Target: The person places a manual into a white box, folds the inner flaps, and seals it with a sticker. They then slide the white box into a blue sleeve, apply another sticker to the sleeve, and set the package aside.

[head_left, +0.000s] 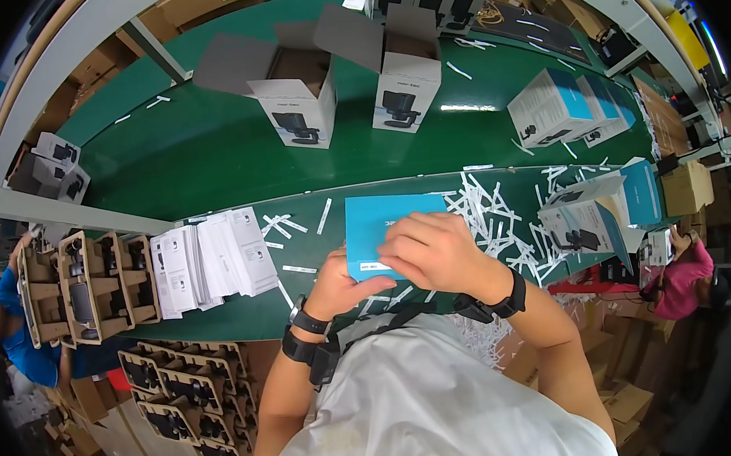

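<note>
Blue rectangular cardboard box (365, 215) mid-width at green flat desk (253, 316). Left: white rectangular paper leaflets (253, 253), then brown moulded-pulp trays (43, 289). Right: white paper strips (483, 211). Beyond far edge: white upright cardboard boxes (303, 118).

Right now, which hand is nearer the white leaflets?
Left. The left hand sits right of the white leaflets; the right hand lies farther right, on the blue box.

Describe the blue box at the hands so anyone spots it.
On the green workbench, look between the white leaflets and the loose white strips. The blue box lies there, left hand at one corner, right hand over it. Unlike the white-and-blue boxes farther right, its upturned face is blue with a small white label.
</note>
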Tool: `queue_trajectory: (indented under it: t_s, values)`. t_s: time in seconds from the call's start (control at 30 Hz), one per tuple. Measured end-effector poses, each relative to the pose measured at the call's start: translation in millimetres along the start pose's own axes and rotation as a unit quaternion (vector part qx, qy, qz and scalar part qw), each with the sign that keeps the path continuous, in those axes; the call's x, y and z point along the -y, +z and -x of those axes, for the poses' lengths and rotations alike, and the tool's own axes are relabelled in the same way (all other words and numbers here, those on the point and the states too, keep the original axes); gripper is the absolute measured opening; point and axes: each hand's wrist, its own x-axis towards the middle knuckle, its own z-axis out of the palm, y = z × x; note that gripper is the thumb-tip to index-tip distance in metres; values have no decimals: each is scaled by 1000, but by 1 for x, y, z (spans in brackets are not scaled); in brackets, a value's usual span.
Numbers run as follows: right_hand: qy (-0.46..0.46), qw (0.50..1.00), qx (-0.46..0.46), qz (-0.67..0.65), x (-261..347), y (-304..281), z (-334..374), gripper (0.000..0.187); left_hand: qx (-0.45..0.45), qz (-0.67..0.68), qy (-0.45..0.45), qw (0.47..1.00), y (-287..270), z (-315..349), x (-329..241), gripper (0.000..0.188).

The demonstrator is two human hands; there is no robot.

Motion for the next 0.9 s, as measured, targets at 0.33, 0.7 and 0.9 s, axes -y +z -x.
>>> queue_trajectory:
  t_s: [0.33,0.7,0.9]
  values:
    - [-17,994,84,-66,-2,-4,-4,17,20,11,1,1000,-1,3,3,19]
    - [422,874,75,228,-72,-74,142,56,-268,35,147,951,29,-9,19,77]
    - [289,949,-100,-78,20,2,107,53,-112,-212,115,964,1,2,21,65]
